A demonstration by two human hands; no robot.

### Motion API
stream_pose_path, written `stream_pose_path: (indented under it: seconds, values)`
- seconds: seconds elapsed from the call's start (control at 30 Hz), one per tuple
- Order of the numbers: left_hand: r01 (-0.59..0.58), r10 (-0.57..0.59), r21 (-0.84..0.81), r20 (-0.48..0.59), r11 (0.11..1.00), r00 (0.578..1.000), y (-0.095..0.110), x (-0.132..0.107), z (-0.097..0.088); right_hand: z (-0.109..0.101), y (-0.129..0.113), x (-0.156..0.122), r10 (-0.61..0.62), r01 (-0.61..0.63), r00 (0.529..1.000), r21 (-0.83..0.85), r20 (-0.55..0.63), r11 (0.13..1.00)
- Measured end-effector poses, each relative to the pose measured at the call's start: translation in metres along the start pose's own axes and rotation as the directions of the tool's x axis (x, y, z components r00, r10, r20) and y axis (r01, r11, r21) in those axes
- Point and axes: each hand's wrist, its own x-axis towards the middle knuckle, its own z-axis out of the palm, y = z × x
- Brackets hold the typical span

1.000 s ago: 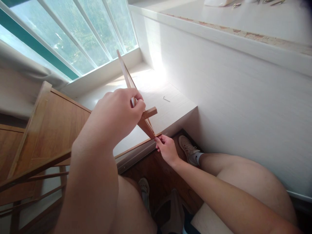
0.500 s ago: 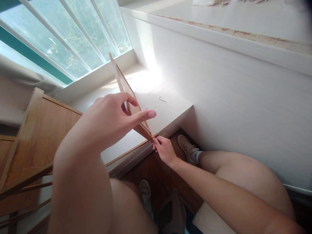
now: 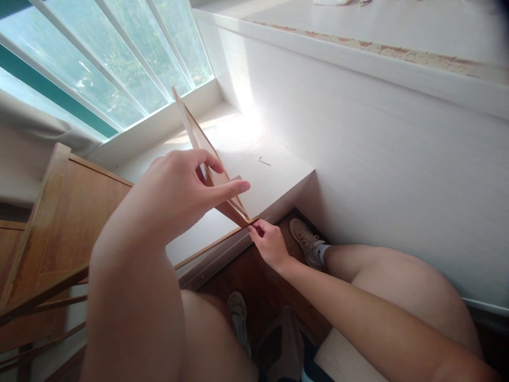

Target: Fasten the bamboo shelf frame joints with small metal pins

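Observation:
A light-brown wooden frame (image 3: 194,139) with a thin panel stands tilted over the low white ledge, and a narrow wooden strip (image 3: 214,246) runs out from its foot along the ledge's front. My left hand (image 3: 178,178) reaches round the upright part, thumb on the near side and forefinger curled over; its other fingers are hidden. At the lower corner, where upright and strip meet, the fingers of my right hand (image 3: 270,244) are pinched together against the wood. Whatever lies between those fingertips is too small to see. A small L-shaped rod (image 3: 264,161) lies on the ledge.
To the left stands a wooden chair (image 3: 75,212) beside a curtain (image 3: 35,138). A barred window (image 3: 115,63) is behind the ledge (image 3: 278,154). A tall white cabinet side (image 3: 358,132) closes the right. My knees and shoes flank the dark wooden floor (image 3: 230,276).
The frame's upper end has tipped slightly left, and my left thumb has shifted a little left with it. My right fingers have curled slightly differently at the corner.

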Motion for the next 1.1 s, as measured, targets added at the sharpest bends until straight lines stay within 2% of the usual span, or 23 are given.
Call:
stream_pose_path:
  seconds: [0.1,0.17,0.53,0.83,1.1]
  values:
    - [0.002,-0.002,-0.001,0.0,1.0,1.0,0.0006,-0.0002,-0.0003,-0.0006,-0.0021,0.0,-0.026,0.023,0.999,-0.097,-0.032,0.995]
    - [0.003,-0.003,0.005,0.002,1.0,1.0,0.0013,0.0,-0.0004,-0.0003,-0.0031,0.0005,-0.024,0.02,0.999,-0.103,-0.036,0.994]
    - [-0.009,0.008,0.007,0.037,1.0,0.999,0.0027,0.0009,-0.0011,0.0049,0.0011,0.0016,0.0,0.0,1.0,0.002,0.014,1.0]
    - [-0.026,0.026,0.007,0.037,1.0,0.999,0.0013,0.0001,0.0,0.0044,0.0022,0.0005,0.005,-0.006,1.0,-0.012,-0.019,1.0]
    - [-0.04,0.04,-0.01,0.053,0.999,0.998,0.003,0.0009,-0.0001,0.0056,0.0002,0.0002,0.034,-0.035,0.999,0.091,0.011,0.995]
